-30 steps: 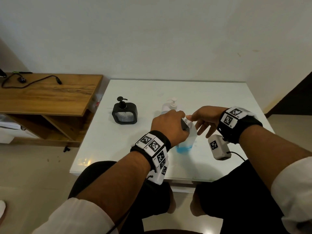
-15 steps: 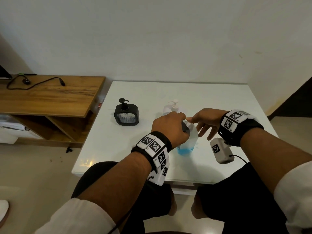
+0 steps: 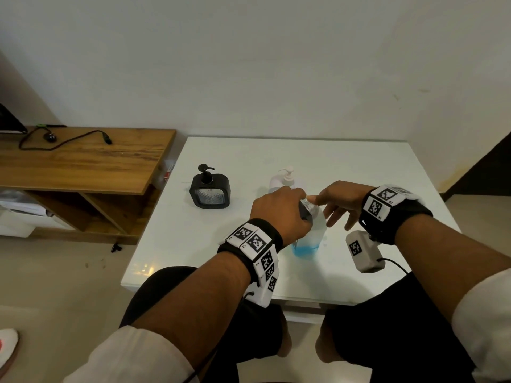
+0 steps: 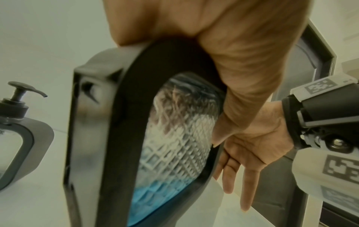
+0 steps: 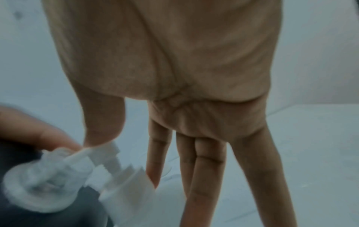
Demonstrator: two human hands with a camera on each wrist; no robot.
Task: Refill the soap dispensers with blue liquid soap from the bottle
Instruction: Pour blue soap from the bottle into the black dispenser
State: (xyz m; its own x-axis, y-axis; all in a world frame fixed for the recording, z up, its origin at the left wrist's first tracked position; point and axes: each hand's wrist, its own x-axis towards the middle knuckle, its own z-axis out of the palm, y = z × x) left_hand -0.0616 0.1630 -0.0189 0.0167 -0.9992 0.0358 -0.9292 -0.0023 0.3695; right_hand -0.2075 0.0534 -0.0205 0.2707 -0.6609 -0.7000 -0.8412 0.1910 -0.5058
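While the left hand (image 3: 279,210) still grips the dispenser (image 3: 308,239), nothing moved.

A white, glossy desk (image 3: 249,239) stands against a pale wall, its far edge touching the wall. Towards the left edge, about midway between near and far edges, a black soap dispenser (image 3: 209,191) with a textured clear window and a black pump stands upright. Near the middle of the desk a white pump bottle (image 3: 282,180) stands upright, partly hidden behind a hand. Closer to the near edge, a second dispenser (image 3: 307,243) with blue liquid in its bottom stands on the surface. Just left of the desk is a lower wooden bench (image 3: 83,161); a black cable (image 3: 66,139) lies on its top towards the far edge.
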